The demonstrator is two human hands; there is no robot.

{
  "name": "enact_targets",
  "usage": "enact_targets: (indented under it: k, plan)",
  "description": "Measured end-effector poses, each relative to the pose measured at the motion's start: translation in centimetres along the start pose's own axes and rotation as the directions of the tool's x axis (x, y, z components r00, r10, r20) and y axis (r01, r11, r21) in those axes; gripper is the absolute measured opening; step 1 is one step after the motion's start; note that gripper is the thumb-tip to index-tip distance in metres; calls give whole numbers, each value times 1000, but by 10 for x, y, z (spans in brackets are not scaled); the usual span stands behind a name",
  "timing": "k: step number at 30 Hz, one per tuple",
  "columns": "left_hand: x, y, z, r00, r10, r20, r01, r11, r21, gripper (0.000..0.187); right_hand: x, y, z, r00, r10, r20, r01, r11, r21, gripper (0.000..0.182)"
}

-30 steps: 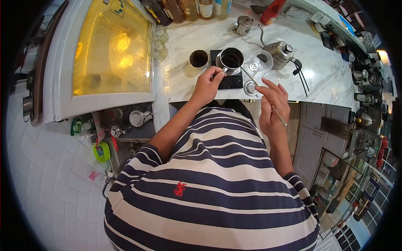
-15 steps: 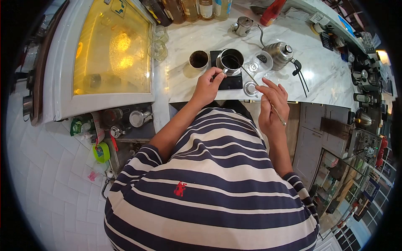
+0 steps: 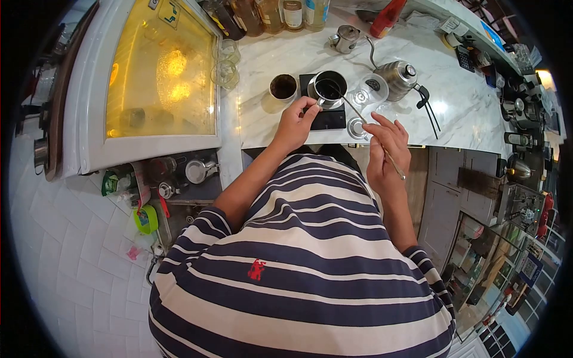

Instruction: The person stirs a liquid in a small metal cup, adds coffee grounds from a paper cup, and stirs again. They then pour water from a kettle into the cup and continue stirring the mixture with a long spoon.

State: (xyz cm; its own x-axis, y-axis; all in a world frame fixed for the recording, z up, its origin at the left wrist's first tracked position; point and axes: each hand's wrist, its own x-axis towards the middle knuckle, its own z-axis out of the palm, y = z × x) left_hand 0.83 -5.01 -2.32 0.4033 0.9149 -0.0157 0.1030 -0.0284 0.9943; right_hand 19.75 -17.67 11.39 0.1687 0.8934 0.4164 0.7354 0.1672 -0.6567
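My left hand (image 3: 296,122) grips the handle of a metal pitcher (image 3: 342,80) with dark liquid inside. The pitcher stands on a flat black scale (image 3: 329,121). Between the thumb and fingers of my right hand (image 3: 388,146) is a long thin bar spoon (image 3: 355,110), slanting down into the pitcher; its other end sticks out below the hand. Left of the pitcher sits a pale cup (image 3: 283,98) with something dark in it. A small round metal piece (image 3: 357,127) and a clear plastic or glass item (image 3: 371,89) lie to the right.
A gooseneck kettle (image 3: 401,80) and a small metal pot (image 3: 346,39) stand on the marble counter (image 3: 262,53). Bottles (image 3: 293,13) line the back, with a red bottle (image 3: 388,18) farther right. Glasses (image 3: 225,72) stand beside the yellow-lit cabinet (image 3: 161,77) at left.
My right hand has shifted very slightly, and the spoon's angle has changed a little inside the pitcher. My left hand stays on the handle.
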Motion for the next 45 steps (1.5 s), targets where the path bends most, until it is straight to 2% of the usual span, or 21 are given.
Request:
enact_targets:
  k: [6, 11, 14, 20, 24, 30, 38, 45]
  plan:
    - [1, 0, -3, 1000, -17, 22, 17, 1000, -2, 19, 0, 2, 4, 999, 8, -37, -8, 1000, 20, 21]
    - [2, -11, -6, 998, -44, 50, 44, 999, 12, 20, 1, -5, -14, 996, -83, -35, 85, 995, 45, 23]
    - [3, -12, -3, 999, 34, 0, -34, 999, -18, 17, 4, -7, -18, 995, -97, -9, 97, 995, 28, 25]
    - [6, -8, -6, 988, 154, 9, -154, 987, 34, 15, 8, -10, -17, 993, -103, 51, 103, 995, 10, 24]
    - [8, -5, -6, 988, 152, 13, -153, 986, 73, 14, 9, -10, -19, 991, -111, 75, 110, 994, 15, 23]
    - [10, -2, -5, 987, 161, 20, -162, 984, 79, 12, 11, -7, -18, 997, -80, -10, 80, 996, 29, 23]
    - [12, -2, 0, 975, 222, 3, -221, 971, 95, 12, 10, -5, -20, 994, -100, 52, 100, 995, 15, 21]
    - [8, -5, -1, 985, 170, -6, -169, 982, 80, 15, 7, -3, -18, 993, -101, 66, 99, 995, 24, 19]
